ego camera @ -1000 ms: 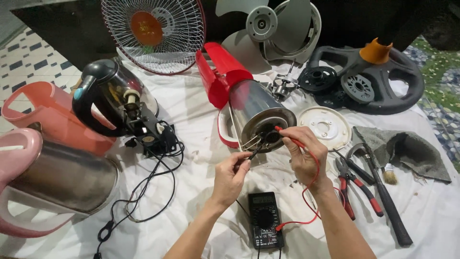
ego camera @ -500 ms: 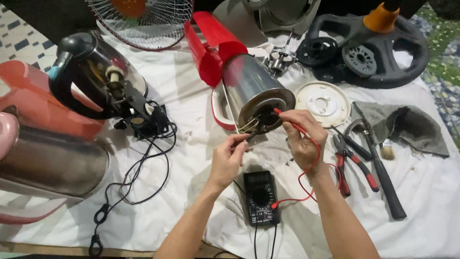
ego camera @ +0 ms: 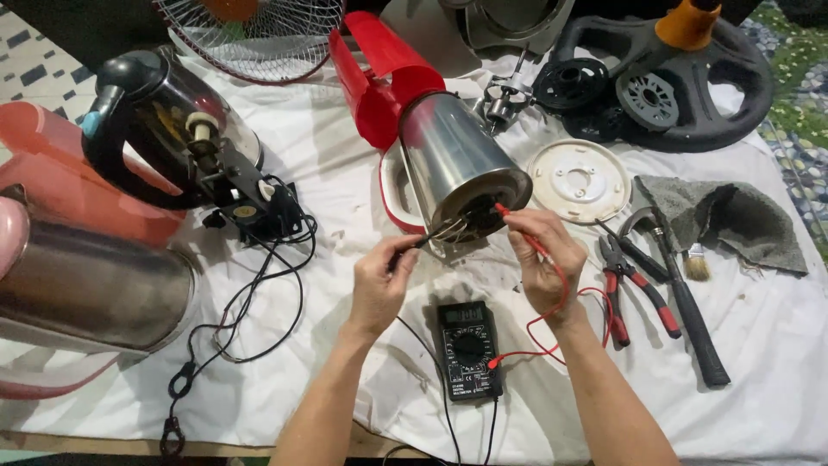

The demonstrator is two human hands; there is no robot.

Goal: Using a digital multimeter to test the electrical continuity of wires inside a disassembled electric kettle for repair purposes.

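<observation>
Unmoved, two hands (ego camera: 379, 280) (ego camera: 539, 259) press two probes (ego camera: 423, 242) (ego camera: 517, 229) into one kettle (ego camera: 453, 164).

One screen shows: the small grey rectangular display (ego camera: 463, 314) at the top of a black multimeter (ego camera: 468, 349), which lies on the white cloth (ego camera: 345, 190) just below and between the left hand (ego camera: 379, 285) and the right hand (ego camera: 542, 259) (each pinching a probe). Around its round dial run faint white and yellow label markings. No packages or signs are visible.
</observation>
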